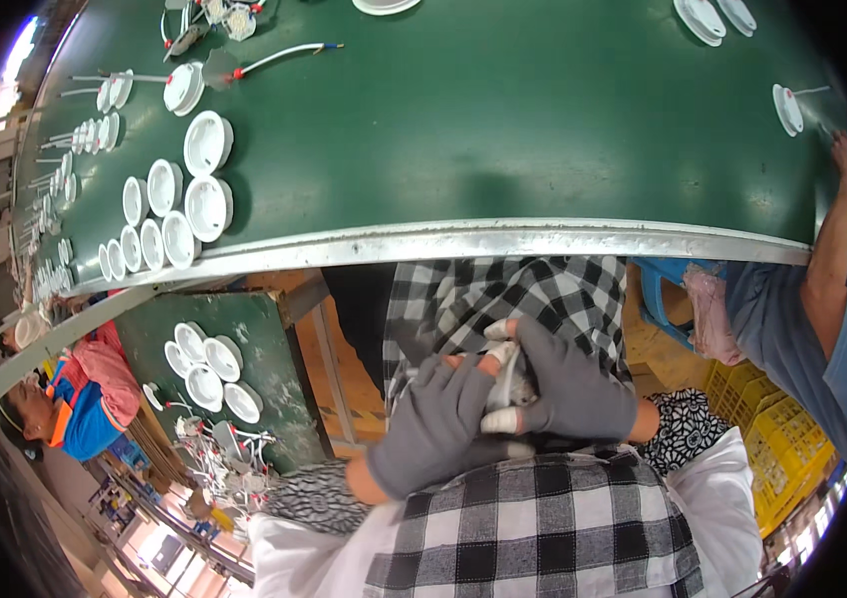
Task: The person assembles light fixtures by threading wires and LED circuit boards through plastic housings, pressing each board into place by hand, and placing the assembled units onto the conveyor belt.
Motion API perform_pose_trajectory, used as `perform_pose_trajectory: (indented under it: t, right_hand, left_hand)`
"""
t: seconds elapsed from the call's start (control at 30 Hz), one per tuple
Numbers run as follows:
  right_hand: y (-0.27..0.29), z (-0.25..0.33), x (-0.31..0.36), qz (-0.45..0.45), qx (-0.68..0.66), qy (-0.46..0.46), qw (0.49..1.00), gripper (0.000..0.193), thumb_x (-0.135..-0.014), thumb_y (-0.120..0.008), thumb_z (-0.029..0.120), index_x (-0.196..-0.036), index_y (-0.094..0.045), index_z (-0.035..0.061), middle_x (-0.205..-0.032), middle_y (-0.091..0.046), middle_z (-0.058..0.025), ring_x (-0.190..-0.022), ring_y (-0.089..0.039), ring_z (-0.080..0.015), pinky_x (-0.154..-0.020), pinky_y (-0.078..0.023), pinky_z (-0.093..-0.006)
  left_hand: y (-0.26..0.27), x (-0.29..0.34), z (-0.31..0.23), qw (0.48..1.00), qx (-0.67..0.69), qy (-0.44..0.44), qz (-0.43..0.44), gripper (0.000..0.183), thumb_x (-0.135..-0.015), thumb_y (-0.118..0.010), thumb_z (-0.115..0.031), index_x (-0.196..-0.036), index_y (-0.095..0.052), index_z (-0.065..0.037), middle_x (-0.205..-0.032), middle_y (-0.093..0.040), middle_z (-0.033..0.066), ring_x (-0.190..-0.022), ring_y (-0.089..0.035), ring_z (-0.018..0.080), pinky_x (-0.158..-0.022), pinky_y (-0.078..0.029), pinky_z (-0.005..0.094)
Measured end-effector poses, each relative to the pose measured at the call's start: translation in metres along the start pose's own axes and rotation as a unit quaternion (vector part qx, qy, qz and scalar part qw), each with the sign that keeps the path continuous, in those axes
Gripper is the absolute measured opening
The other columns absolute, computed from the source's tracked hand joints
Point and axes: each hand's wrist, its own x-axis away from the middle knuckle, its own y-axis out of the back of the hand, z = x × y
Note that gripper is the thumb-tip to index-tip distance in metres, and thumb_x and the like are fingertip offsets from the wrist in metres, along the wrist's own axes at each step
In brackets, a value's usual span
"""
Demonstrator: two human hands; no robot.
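Observation:
Both my hands wear grey gloves with white-wrapped fingertips, and they meet over my lap, below the metal edge of the green work surface. Between them is a small whitish-grey part, mostly covered by fingers, so its kind cannot be made out. My left hand is closed against its left side, fingers bent over it. My right hand curls round it from the right, thumb below and fingers above. A checked black-and-white apron lies under both hands.
Round white plastic housings stand along the near left edge, wired ones farther off. A side table at left bears more housings and wired parts. At right are a co-worker's arm, yellow crates and a blue stool.

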Motion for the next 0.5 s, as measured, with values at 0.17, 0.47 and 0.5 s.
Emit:
perform_pose_trajectory:
  t: [0.17, 0.47, 0.5]
  right_hand:
    - [0.018, -0.002, 0.012, -0.05, 0.159, 0.175, 0.97, 0.071, -0.068, -0.081, 0.04, -0.125, -0.052, 0.0096, -0.098, -0.049, -0.0088, -0.091, -0.058, -0.0246, -0.075, -0.052, -0.0355]
    - [0.013, -0.013, 0.016, -0.069, 0.35, 0.451, 0.818, 0.029, -0.074, -0.063, 0.012, -0.101, -0.056, 0.0054, -0.099, -0.051, -0.0074, -0.095, -0.058, -0.0214, -0.067, -0.05, -0.0284]
    - [0.012, -0.012, 0.016, -0.085, 0.368, 0.432, 0.819, 0.028, -0.075, -0.062, 0.012, -0.101, -0.056, 0.0038, -0.098, -0.051, -0.0081, -0.093, -0.059, -0.0213, -0.067, -0.051, -0.0275]
  left_hand:
    - [-0.002, 0.009, 0.015, 0.907, 0.36, 0.199, 0.092, 0.089, -0.065, -0.085, -0.039, -0.133, -0.042, 0.0, -0.112, -0.063, 0.016, -0.101, -0.065, 0.0303, -0.088, -0.05, 0.0368]
    - [-0.006, 0.012, 0.027, 0.844, 0.476, 0.191, 0.157, 0.094, -0.063, -0.086, -0.039, -0.137, -0.041, -0.003, -0.115, -0.063, 0.0143, -0.107, -0.062, 0.0263, -0.094, -0.047, 0.0347]
    - [-0.007, 0.012, 0.028, 0.843, 0.477, 0.191, 0.157, 0.094, -0.063, -0.086, -0.039, -0.137, -0.041, -0.003, -0.116, -0.062, 0.0138, -0.108, -0.062, 0.0258, -0.094, -0.047, 0.0343]
